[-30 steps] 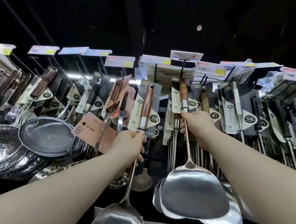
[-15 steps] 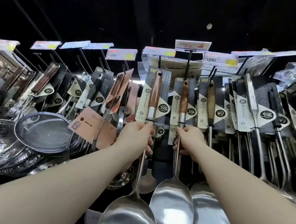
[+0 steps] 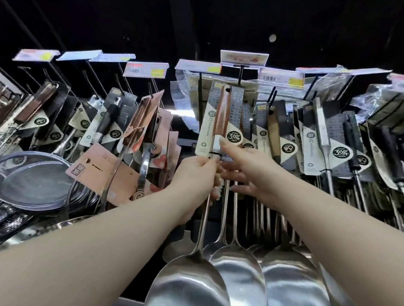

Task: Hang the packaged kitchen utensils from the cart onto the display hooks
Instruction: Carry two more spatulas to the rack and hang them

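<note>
My left hand [image 3: 199, 174] grips the steel shaft of a packaged spatula [image 3: 223, 113] just below its wooden handle. The spatula stands upright, and its wide blade [image 3: 190, 292] hangs low in the middle. The hole at the handle's top sits level with a black display hook [image 3: 240, 75] under a price tag [image 3: 244, 57]. I cannot tell whether it is on the hook. My right hand [image 3: 251, 172] reaches in from the right with fingers spread, one fingertip touching the spatula's card near the "304" label.
More packaged spatulas [image 3: 292, 285] hang just right of the held one, with dark-handled utensils [image 3: 344, 154] further right. Mesh strainers [image 3: 28, 178] and copper-coloured card packs [image 3: 102, 173] fill the left. Hooks with price tags run across the whole row.
My left hand has carried the spatula up and right, to the centre hook. My right hand let go of the spatula hanging there and moved left to the held spatula's card.
</note>
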The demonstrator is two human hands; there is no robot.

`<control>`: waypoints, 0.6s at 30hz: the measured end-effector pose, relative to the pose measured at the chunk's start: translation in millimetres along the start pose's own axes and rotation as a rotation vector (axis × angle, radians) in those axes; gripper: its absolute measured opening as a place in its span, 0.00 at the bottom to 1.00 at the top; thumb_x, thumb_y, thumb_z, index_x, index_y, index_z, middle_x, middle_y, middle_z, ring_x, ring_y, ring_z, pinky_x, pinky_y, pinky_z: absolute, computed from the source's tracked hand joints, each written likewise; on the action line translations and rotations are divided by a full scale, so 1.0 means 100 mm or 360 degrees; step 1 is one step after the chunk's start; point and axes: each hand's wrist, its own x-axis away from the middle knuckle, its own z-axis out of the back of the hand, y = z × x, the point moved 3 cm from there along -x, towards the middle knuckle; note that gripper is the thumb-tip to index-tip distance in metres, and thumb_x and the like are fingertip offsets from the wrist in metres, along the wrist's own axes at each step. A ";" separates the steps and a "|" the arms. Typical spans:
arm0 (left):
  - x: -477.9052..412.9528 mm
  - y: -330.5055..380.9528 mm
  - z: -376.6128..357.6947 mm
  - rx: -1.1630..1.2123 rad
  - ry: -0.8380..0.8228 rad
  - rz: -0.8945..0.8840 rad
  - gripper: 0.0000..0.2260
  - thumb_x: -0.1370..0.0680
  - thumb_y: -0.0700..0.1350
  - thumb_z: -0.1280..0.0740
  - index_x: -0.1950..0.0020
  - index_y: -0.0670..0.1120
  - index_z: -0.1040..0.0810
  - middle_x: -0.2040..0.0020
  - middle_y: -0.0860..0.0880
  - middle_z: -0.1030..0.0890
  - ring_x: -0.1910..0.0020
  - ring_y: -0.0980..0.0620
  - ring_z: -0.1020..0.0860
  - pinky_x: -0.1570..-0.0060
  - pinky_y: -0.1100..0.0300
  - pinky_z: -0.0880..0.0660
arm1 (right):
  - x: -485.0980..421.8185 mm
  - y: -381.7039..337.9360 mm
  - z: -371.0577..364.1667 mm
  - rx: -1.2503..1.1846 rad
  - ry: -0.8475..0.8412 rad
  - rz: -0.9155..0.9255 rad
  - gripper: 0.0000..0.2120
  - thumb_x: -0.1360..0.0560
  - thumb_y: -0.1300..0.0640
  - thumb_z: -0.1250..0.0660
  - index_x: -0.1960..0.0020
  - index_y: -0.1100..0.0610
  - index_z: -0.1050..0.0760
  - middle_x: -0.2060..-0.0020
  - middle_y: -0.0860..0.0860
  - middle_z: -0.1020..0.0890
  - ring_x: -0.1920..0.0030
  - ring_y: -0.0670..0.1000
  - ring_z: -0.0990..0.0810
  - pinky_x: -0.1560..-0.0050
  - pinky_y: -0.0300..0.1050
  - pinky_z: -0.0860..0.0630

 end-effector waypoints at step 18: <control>0.19 -0.03 -0.21 -0.0147 -0.0257 0.0038 0.06 0.21 0.46 0.40 0.54 0.46 0.26 0.71 0.47 0.24 0.77 0.51 0.25 0.82 0.68 0.33 | -0.18 -0.17 0.16 -0.0415 0.0404 0.0194 0.12 0.25 0.58 0.33 0.44 0.63 0.24 0.53 0.57 0.17 0.65 0.49 0.20 0.76 0.37 0.23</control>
